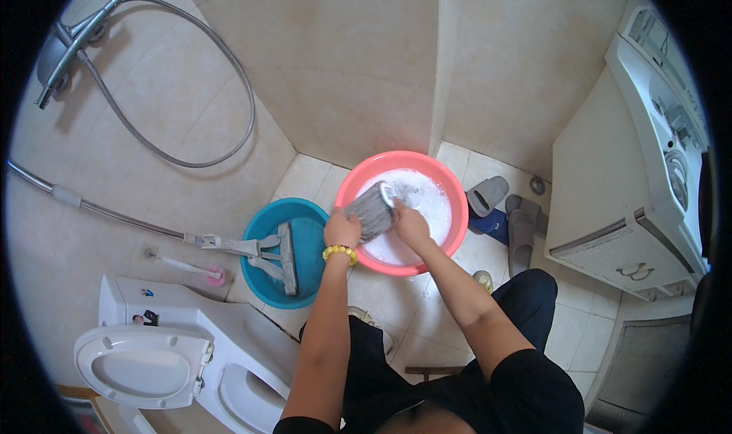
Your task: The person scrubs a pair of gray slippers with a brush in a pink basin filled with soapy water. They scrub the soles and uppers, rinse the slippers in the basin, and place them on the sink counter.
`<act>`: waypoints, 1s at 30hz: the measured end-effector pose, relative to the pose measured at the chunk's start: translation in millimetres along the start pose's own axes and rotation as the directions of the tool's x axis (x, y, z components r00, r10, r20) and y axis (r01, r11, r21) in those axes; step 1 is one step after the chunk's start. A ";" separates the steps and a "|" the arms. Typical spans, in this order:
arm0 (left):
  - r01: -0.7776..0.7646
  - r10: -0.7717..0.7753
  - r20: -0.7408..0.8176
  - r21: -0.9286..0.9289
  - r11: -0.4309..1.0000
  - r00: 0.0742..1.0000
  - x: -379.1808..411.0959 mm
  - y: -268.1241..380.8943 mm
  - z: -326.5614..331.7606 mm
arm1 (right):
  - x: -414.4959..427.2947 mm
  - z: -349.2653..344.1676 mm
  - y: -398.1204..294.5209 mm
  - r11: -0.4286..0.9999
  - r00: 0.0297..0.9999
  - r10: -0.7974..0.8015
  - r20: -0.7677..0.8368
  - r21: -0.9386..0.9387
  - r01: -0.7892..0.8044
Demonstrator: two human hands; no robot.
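A pink plastic basin [458, 217] of white, sudsy water stands on the tiled floor before me. Over the suds is a wet grey fabric piece [369, 214], possibly a mop pad, held slanted. My left hand [343, 227], with a yellow bead bracelet at the wrist, grips its near left end. At its far right end, my right hand [409, 222] has its fingers closed around a white scrub brush [388, 194]. The brush lies against the fabric, and its bristles are hidden. Both hands are above the water, inside the basin's rim.
To the left, a flat mop head [287, 258] rests in a teal basin [251, 279]. A toilet [166, 302] stands at lower left; a shower hose [246, 91] loops above. Slippers [488, 195] lie right of the pink basin, near a washbasin cabinet [595, 165].
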State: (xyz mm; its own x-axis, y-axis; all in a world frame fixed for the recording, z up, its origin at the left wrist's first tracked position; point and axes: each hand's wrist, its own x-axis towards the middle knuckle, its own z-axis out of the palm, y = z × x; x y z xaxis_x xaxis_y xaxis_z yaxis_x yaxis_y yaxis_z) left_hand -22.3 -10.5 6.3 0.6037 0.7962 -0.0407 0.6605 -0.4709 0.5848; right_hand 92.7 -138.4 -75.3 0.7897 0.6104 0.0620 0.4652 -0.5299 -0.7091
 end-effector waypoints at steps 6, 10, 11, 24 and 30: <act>-0.031 0.032 -0.023 0.029 0.999 0.999 1.4 -10.9 -4.9 | -22.7 -20.8 -51.4 0.994 0.987 -0.073 0.144 -0.074 0.084; -0.068 0.068 0.012 0.010 0.998 0.998 -2.9 -0.4 2.1 | 21.1 -13.1 3.0 0.982 0.993 0.084 0.089 -0.177 -0.067; -0.063 0.063 0.021 0.007 0.998 0.998 -0.9 0.1 0.7 | 23.5 -7.7 1.0 0.979 0.993 0.090 0.071 -0.187 -0.075; -0.030 0.032 0.030 -0.054 0.998 0.999 -0.3 -4.6 -11.5 | 30.9 -11.7 45.0 0.923 0.948 0.286 0.142 -0.308 -0.233; -0.030 0.030 0.022 0.024 0.999 0.999 0.7 -3.5 -11.5 | 9.2 -9.2 35.5 0.986 0.985 0.156 0.076 -0.065 -0.151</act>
State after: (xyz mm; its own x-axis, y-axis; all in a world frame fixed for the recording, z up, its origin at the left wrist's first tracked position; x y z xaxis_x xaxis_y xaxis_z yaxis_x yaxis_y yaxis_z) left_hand -29.3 -3.9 13.5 0.6326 0.7734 -0.0411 0.6526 -0.5037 0.5660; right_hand 120.2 -157.0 -93.4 0.8201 0.5630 -0.1026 0.3655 -0.6532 -0.6631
